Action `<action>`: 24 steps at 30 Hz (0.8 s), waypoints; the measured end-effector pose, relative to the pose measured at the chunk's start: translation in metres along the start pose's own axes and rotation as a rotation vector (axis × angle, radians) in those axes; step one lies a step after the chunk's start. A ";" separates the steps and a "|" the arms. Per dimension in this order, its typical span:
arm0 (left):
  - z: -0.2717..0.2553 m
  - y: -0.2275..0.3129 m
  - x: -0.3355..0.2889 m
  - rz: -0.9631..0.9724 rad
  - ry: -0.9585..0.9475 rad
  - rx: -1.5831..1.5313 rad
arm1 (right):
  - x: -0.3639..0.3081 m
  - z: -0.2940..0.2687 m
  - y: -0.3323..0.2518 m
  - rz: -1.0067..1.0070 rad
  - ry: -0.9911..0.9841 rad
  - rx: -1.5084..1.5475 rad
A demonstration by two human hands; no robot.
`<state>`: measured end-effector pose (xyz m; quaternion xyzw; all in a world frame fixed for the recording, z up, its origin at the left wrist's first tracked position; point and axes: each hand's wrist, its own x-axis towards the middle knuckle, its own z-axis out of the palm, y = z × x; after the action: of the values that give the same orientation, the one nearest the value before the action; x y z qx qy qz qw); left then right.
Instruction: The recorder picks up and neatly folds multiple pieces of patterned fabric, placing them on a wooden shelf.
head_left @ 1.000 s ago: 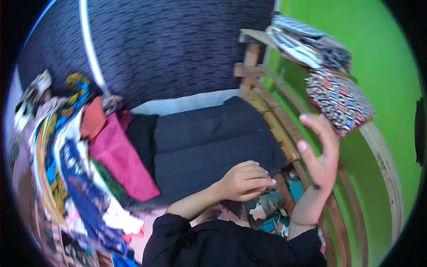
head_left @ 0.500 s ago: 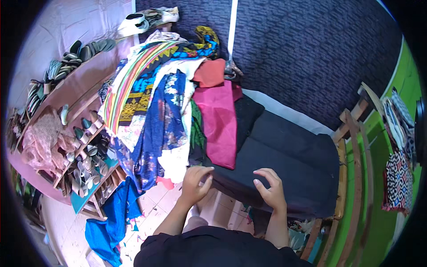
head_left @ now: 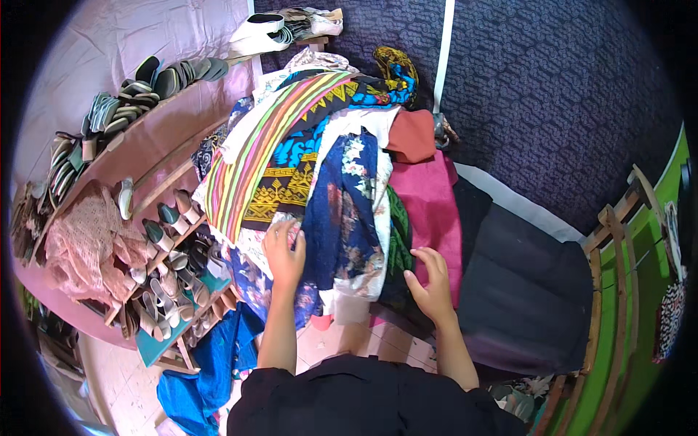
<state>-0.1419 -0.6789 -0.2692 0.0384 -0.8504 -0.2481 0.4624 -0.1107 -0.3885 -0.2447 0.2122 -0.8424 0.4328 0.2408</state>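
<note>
Presently, loose heap of multicoloured printed cloths lies left of smooth black fabric. Left hand and right hand above heap's near side; fingers loosely curled, parted, grasping nothing; contact cannot be told. Wooden rack with teal shelf holds assorted pale and dark shoes.

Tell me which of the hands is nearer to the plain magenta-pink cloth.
Right. The right hand overlaps the lower left part of the magenta-pink cloth in this view; contact is unclear. The left hand is farther left, with the navy floral fabric between.
</note>
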 end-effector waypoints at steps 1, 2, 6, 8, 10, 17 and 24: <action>0.000 -0.018 0.012 -0.010 -0.014 -0.012 | 0.006 0.015 -0.001 0.003 0.005 0.002; 0.003 -0.034 0.026 -0.012 0.043 0.025 | 0.013 0.030 -0.005 -0.011 0.011 0.021; 0.016 -0.082 0.079 -0.098 0.178 0.153 | 0.026 0.070 -0.014 -0.004 -0.076 0.088; 0.023 -0.099 0.096 -0.166 0.109 0.183 | 0.028 0.083 -0.019 0.017 -0.125 0.075; 0.023 -0.104 0.110 -0.210 0.011 0.165 | 0.031 0.091 -0.022 0.032 -0.136 0.079; 0.023 -0.121 0.130 -0.052 0.045 0.164 | 0.036 0.115 -0.025 0.035 -0.172 0.153; 0.015 -0.114 0.143 -0.079 0.024 -0.126 | 0.038 0.132 -0.043 -0.028 -0.250 0.241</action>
<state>-0.2541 -0.8153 -0.2182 0.0455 -0.8252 -0.3186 0.4641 -0.1460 -0.5270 -0.2625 0.3034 -0.8047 0.4975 0.1131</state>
